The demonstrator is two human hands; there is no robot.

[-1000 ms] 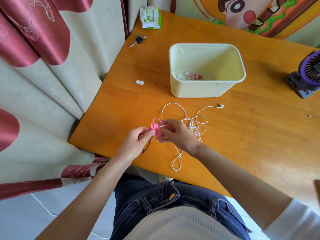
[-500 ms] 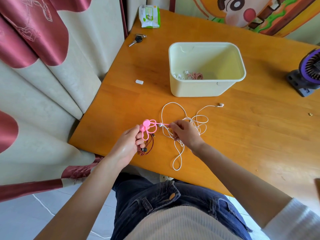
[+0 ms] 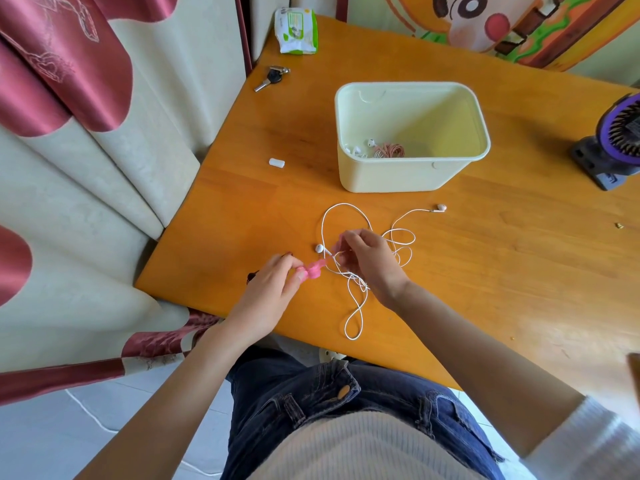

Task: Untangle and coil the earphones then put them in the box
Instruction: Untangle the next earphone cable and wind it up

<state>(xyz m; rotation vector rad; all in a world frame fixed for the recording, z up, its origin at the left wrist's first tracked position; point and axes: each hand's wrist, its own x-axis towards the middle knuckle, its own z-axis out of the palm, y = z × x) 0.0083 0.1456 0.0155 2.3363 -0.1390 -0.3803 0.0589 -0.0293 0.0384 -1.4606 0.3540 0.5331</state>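
Pink cable [image 3: 313, 270] pinched btwn both hands [image 3: 273, 289], no legible labels.

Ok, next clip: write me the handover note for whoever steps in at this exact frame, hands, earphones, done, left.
Left hand: pinching the pink earphones at the table's near left edge; a dark cable end pokes out beside the fingers.
Right hand: pinching cable in the white earphones tangle; which strand is unclear.
White earphones lie loose on the table, one bud out to the right, one bud by the fingers, a loop hanging toward the near edge.
Done: the box already holds a coiled pinkish set and a white set.
Left: separate pink from white, coil each, box them.
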